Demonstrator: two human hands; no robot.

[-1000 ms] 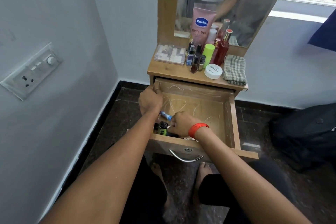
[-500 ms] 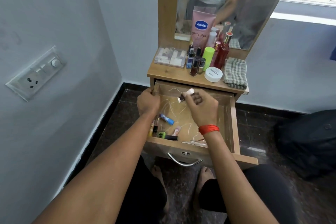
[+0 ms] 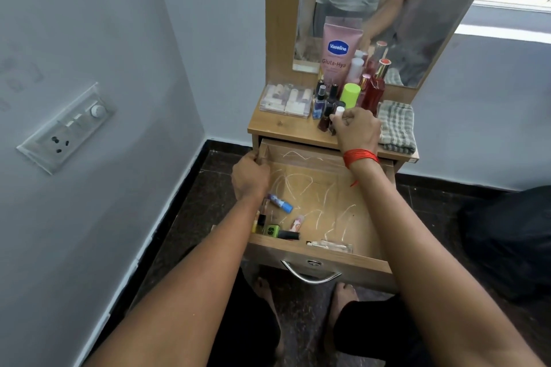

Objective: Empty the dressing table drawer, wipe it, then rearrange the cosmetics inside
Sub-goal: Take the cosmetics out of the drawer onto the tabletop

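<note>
Pinching a white-capped, seemingly cylindrical tube (image 3: 339, 110) in right hand (image 3: 357, 128) grip; left hand (image 3: 250, 177) grip clasping scratched wooden drawer (image 3: 268, 250) wall

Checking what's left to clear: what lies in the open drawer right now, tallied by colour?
Blue-capped stick: 1
Green-capped item: 1
Black tube: 1
Pink tube: 1
Yellow bottle: 1
Pale flat packet: 1
Total: 6 in the drawer; the left hand gripping its side may hide more.
Not counted: the white-capped bottle in the right hand, above the tabletop.
</note>
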